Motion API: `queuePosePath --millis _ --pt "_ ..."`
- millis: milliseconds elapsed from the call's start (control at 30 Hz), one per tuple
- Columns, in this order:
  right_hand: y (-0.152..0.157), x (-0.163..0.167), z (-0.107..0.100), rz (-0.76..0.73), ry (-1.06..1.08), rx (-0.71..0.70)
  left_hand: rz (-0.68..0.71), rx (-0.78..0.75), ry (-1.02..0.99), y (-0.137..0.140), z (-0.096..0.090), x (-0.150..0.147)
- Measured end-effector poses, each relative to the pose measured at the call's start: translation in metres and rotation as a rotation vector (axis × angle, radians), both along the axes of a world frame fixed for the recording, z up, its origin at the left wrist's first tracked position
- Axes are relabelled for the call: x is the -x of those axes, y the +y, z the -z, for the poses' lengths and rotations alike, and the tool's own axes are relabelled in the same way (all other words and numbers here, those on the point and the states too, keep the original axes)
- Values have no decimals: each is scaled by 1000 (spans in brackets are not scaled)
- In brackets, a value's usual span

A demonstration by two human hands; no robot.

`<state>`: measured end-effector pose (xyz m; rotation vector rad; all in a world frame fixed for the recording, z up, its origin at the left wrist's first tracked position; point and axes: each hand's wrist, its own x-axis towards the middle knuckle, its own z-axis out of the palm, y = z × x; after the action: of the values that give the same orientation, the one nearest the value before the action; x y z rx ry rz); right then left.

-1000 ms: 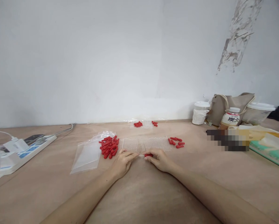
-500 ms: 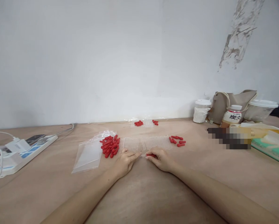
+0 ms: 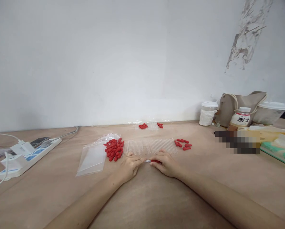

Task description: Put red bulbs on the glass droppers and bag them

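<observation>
My left hand is closed on one end of a thin clear tube, low over the table. My right hand pinches a red rubber bulb at the tube's other end. Whether the tube sits inside the bulb cannot be made out. Just beyond my hands lie two rows of clear tubes. A heap of red rubber bulbs is left of the rows, and several loose bulbs lie to their right.
Clear plastic bags lie left of the heap. Farther left is a power strip with plugs and cables. More bulbs and tubes rest near the wall. At right stand a lidded cup, a bottle and a bag.
The view has shifted slightly, so most things appear a little farther right. Both hands keep nearly the same pose, with the tube and bulb still between them.
</observation>
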<state>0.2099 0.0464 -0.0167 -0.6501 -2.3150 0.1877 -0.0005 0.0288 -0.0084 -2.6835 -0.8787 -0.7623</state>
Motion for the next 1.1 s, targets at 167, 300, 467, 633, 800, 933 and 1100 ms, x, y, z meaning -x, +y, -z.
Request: queuePosePath --millis 167,300,467,633,800,933,1100 --pt "2 -1 -3 27 41 140 -32 27 -76 3 6 1" --pt "4 -5 1 104 93 121 -116 14 -120 1 5 4" --pt "1 -7 0 134 52 54 -139 0 -119 -5 2 6" --pt "-3 -6 -3 92 8 -21 -94 1 -122 -7 2 3" --pt "-2 -5 -3 45 -36 -60 -74 9 -101 -5 3 3" --pt "-2 -4 -4 44 -53 -65 -55 12 -88 -4 2 2" --pt "0 -3 -3 40 -82 -66 -51 17 -81 -4 2 0"
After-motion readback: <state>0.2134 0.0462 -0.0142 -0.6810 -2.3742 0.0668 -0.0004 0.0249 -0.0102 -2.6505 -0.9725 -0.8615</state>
